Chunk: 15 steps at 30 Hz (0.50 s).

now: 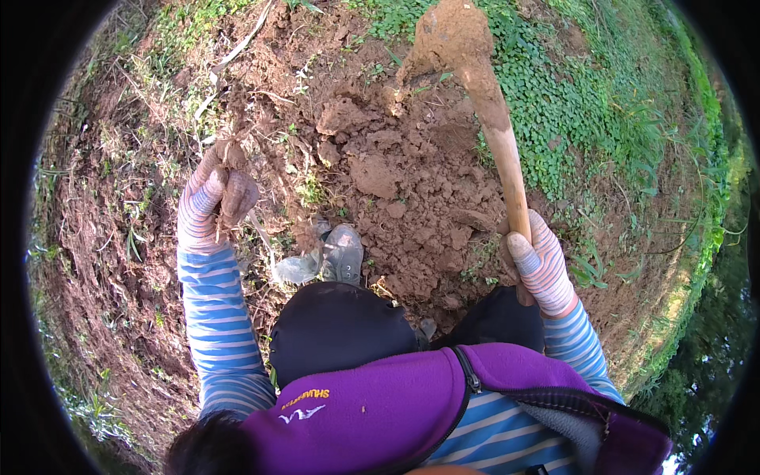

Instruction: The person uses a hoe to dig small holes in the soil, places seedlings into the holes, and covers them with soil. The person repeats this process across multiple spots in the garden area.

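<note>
My left hand (205,193), in a striped knit glove, is raised over the ground at the left. Its fingers are closed on a brownish, soil-covered root clump (239,196); whether it is a tuber I cannot tell. Thin roots and blurred soil hang around it. My right hand (537,261), gloved the same way, grips the wooden handle of a hoe (504,142). The hoe's head (454,38) is up at the top, thickly caked with mud that hides its metal. Below it lies a patch of loose, cloddy soil (409,184).
A shoe (344,252) stands at the left edge of the dug soil, beside a pale, unclear object (295,269). Low green plants (546,101) cover the ground at the upper right. Dry stalks (243,44) and weeds are scattered at the left.
</note>
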Motion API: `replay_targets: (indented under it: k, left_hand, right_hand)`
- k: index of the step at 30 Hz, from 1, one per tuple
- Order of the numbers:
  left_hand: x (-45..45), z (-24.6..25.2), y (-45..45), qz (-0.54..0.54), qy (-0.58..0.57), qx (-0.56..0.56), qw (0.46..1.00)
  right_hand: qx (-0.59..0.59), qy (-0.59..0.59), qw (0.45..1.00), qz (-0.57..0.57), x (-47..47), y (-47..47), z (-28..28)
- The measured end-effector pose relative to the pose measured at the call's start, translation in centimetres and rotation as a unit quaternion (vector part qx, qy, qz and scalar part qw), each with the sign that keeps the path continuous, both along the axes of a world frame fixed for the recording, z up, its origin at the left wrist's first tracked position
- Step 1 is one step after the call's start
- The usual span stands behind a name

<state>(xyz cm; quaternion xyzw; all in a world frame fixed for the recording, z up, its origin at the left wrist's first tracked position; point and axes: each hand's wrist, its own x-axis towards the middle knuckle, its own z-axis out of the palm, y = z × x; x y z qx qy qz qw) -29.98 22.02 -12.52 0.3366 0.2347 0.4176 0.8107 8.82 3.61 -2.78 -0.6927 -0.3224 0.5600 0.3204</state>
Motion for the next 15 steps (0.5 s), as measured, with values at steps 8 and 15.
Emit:
replay_targets:
  k: [8,15]
  left_hand:
    - [-1.2,-7.7,-1.7,-0.26,0.587,0.043,0.766]
    - [-3.2,-5.5,-5.1,-0.03,0.279,-0.15,0.948]
  right_hand:
    - [-0.091,0.098,0.99,0.046,-0.5,-1.1,-2.7]
    - [-0.078,-0.046,0.981,0.17,-1.1,-0.3,-3.8]
